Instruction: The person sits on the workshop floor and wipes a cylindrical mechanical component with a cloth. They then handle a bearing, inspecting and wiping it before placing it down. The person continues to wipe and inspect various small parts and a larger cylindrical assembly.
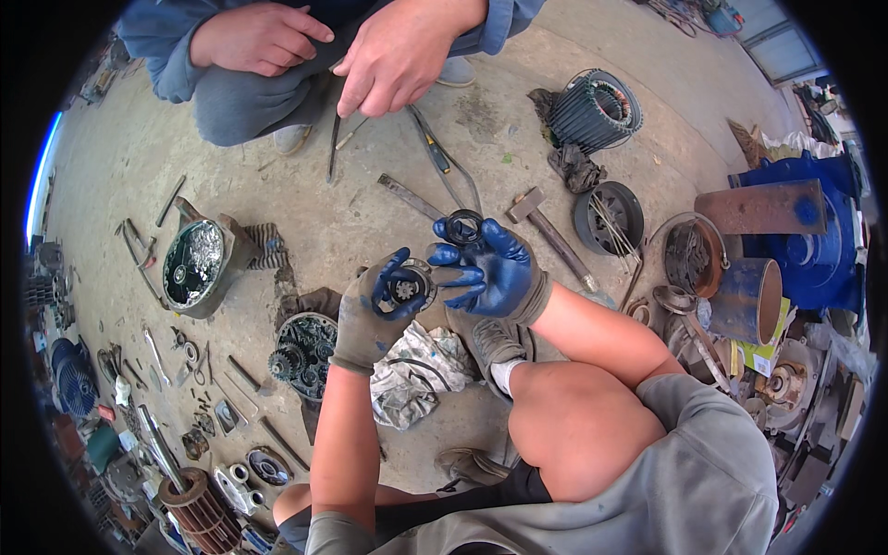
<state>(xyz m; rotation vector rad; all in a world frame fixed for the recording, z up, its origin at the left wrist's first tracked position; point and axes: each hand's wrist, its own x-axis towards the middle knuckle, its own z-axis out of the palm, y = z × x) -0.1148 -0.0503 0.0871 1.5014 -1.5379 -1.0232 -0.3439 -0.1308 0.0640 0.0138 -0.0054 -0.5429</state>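
Observation:
Both of my hands wear grey work gloves with blue coated fingers. My left hand (368, 310) is closed round the rim of a round metal part with an open centre (405, 290), perhaps a bearing or a flange. Just to its right, my right hand (504, 277) pinches a black ring (463, 227) between thumb and forefinger, while its other fingers reach toward the metal part. The ring and the metal part are apart. Below my left hand lies a housing full of gears (303, 355), beside a stained white rag (416, 375).
Across from me a person's hand (398, 55) holds a thin dark rod. A hammer (550, 231) lies right of my hands, near a motor stator (597, 111). An oily housing (196, 264) sits left. Blue machinery (805, 231) stands right; tools and a wound rotor (196, 509) lie lower left.

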